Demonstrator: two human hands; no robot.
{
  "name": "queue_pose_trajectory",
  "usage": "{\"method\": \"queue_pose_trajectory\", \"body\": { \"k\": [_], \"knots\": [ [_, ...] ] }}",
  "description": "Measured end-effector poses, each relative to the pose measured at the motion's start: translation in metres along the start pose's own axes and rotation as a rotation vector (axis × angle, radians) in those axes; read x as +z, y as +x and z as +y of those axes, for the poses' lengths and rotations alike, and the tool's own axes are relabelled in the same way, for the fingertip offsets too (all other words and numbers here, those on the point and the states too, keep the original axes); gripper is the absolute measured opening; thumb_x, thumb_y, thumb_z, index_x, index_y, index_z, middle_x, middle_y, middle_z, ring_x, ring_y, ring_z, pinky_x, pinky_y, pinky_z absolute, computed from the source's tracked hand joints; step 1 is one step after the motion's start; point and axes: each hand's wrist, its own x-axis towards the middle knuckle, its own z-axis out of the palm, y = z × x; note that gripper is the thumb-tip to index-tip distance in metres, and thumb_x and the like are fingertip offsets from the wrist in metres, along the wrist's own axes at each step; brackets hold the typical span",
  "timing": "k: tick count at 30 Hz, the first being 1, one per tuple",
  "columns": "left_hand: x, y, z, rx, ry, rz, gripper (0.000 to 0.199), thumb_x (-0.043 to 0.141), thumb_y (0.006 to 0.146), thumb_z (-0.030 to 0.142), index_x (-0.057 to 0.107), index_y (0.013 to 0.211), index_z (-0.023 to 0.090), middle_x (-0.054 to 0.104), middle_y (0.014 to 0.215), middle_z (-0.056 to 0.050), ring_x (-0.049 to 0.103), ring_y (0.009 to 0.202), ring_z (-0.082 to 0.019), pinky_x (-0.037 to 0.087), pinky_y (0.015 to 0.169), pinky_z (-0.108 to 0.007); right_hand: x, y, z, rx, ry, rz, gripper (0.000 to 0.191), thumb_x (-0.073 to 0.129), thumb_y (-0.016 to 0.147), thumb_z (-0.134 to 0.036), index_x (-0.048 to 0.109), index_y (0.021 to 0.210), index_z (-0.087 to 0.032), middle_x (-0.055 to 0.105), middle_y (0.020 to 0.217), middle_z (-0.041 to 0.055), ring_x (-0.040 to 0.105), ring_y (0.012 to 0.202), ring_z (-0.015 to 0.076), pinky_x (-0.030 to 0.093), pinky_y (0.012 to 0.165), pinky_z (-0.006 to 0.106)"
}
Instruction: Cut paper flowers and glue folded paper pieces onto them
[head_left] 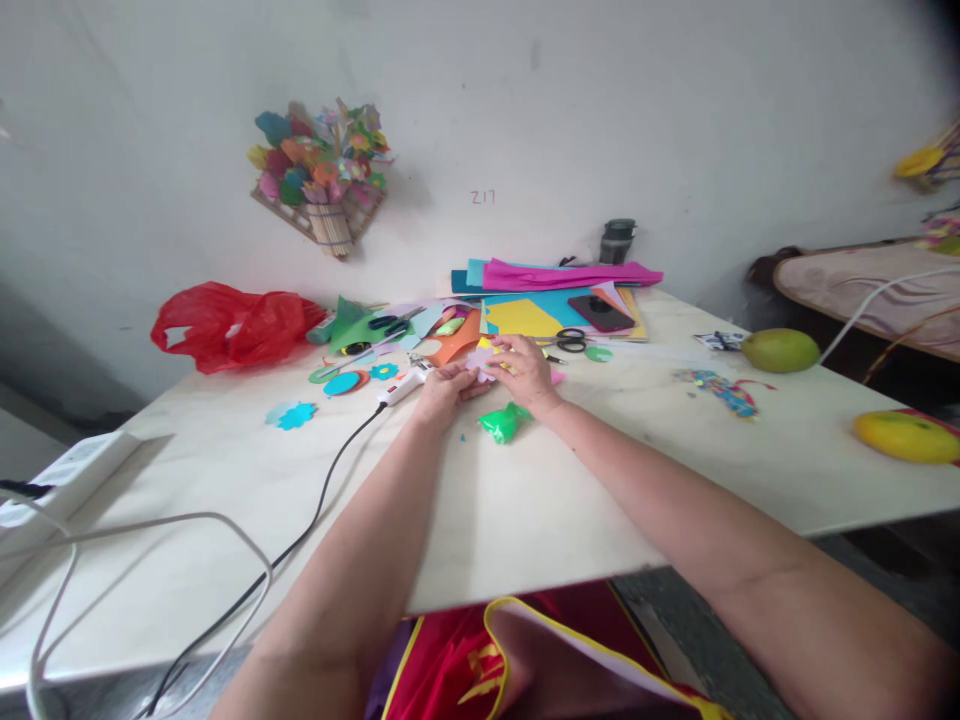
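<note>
Between my two hands is a pale lilac paper flower (478,362) with a bit of yellow near its top. My left hand (448,385) grips the flower's left side, fingers closed at its edge. On the other side my right hand (526,372) is pinched at the flower, its fingertips partly hidden. Just left of my left hand lies a white glue gun (403,384) with a black cord. A bright green bag (504,423) sits on the table below my hands.
Scissors (571,341), a phone (601,312) and coloured sheets (517,318) lie behind my hands. Left are blue cut-outs (297,416), a red plastic bag (236,325) and a power strip (67,470). Mangoes (781,350) rest at right. The glue gun's cord crosses the left side.
</note>
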Motion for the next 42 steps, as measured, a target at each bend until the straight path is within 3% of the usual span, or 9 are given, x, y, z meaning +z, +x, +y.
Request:
{"method": "queue_pose_trajectory", "body": {
  "k": [13, 25, 34, 42],
  "knots": [
    [-0.0025, 0.0002, -0.0024, -0.016, 0.037, -0.062, 0.027, 0.081, 0.057, 0.024, 0.069, 0.078, 0.012, 0.07, 0.079, -0.004, 0.066, 0.074, -0.015, 0.055, 0.075, -0.029, 0.0009, -0.0005, 0.0042, 0.005, 0.096, 0.014, 0.012, 0.068, 0.074, -0.015, 0.074, 0.078, -0.025, 0.065, 0.107, 0.0049, 0.057, 0.099, 0.0224, 0.047, 0.089, 0.041],
    [-0.001, -0.0017, -0.0006, -0.032, 0.0, -0.061, 0.02, 0.078, 0.063, 0.021, 0.066, 0.077, 0.012, 0.069, 0.075, -0.005, 0.067, 0.074, -0.017, 0.054, 0.079, -0.034, 0.0023, -0.0012, 0.0031, 0.138, 0.225, -0.021, 0.012, 0.067, 0.075, -0.018, 0.074, 0.079, -0.027, 0.064, 0.109, 0.0042, 0.057, 0.107, 0.0221, 0.046, 0.095, 0.042],
    [0.0005, -0.0013, 0.0004, -0.058, -0.042, -0.067, 0.018, 0.071, 0.067, 0.012, 0.068, 0.085, 0.011, 0.07, 0.081, -0.006, 0.067, 0.073, -0.016, 0.055, 0.082, -0.035, 0.0034, -0.0014, 0.0039, 0.118, 0.228, -0.008, 0.013, 0.069, 0.072, -0.014, 0.074, 0.076, -0.025, 0.065, 0.108, 0.0046, 0.057, 0.105, 0.0215, 0.047, 0.094, 0.039],
    [0.0017, -0.002, 0.0013, -0.071, -0.047, -0.047, 0.017, 0.07, 0.068, 0.012, 0.067, 0.084, 0.012, 0.069, 0.082, -0.006, 0.067, 0.076, -0.016, 0.055, 0.084, -0.035, 0.0017, -0.0014, 0.0008, 0.056, 0.14, -0.025, 0.016, 0.059, 0.081, -0.024, 0.075, 0.08, -0.025, 0.066, 0.109, 0.0061, 0.057, 0.105, 0.0222, 0.046, 0.094, 0.041]
  ]
}}
